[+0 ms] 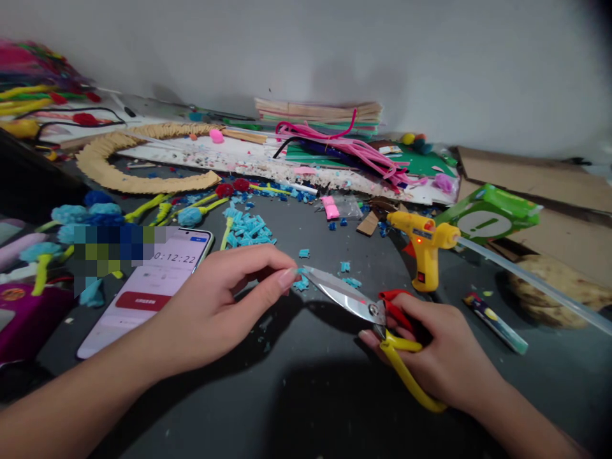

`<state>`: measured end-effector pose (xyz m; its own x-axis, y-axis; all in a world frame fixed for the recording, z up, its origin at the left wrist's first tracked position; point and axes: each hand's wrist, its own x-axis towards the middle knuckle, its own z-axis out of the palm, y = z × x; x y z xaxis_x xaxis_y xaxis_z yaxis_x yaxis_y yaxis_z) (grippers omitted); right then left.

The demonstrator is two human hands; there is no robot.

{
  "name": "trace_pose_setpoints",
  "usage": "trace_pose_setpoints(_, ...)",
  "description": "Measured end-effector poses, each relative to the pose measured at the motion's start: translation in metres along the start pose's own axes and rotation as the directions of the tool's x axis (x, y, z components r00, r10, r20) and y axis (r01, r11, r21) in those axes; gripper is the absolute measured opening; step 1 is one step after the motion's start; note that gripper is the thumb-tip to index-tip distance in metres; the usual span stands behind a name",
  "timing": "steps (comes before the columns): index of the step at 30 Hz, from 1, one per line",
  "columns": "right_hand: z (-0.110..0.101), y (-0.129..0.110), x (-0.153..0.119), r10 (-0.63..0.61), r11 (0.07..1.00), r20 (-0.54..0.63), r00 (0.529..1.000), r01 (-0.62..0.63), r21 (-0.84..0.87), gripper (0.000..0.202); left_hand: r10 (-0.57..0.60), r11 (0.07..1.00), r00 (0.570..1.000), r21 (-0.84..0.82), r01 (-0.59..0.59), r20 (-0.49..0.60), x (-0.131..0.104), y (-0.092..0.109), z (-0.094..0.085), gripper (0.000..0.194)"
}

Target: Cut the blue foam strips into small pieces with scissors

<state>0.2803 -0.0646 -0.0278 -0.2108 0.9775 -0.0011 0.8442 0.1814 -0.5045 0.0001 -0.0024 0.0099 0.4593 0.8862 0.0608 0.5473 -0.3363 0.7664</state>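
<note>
My right hand (430, 350) is wrapped round the handles of a pair of scissors (351, 296) with red and yellow grips. Their blades point left, tips close to the fingertips of my left hand (234, 293). Thumb and forefinger of that left hand pinch a small light-blue piece (300, 273), mostly hidden by the fingers. Right below it, several light-blue cut bits (302, 285) lie on the dark table. Farther back is a pile of short light-blue fuzzy pieces (248, 228).
A phone (143, 299) showing a timer lies left, beside blue pompom flowers (71, 217) on yellow-green stems. A yellow glue gun (423, 248) with a lit red light stands right, near a green packet (492, 213). Pink pipe cleaners (344, 150) lie at the back.
</note>
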Motion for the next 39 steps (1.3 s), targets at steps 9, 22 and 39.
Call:
trace_pose_setpoints(9, -0.0001, 0.0004, -0.0007, -0.001, 0.999, 0.01, 1.0, 0.001, 0.054, 0.034, 0.045, 0.999, 0.999, -0.021, -0.045, 0.004, 0.0021, 0.0026, 0.0004, 0.016)
trace_pose_setpoints(22, -0.0033, -0.0001, 0.0019, -0.047, 0.998, 0.01, 0.999, 0.047, 0.052, 0.03, 0.062, 0.998, 0.998, 0.002, -0.062, 0.003, 0.0029, 0.0018, 0.0008, 0.013)
trace_pose_setpoints(39, 0.0011, 0.0042, 0.0, -0.057, 0.998, -0.005, 0.998, 0.057, 0.035, 0.027, 0.083, 0.997, 0.997, 0.005, -0.083, 0.003, 0.0024, 0.0012, 0.0, 0.012)
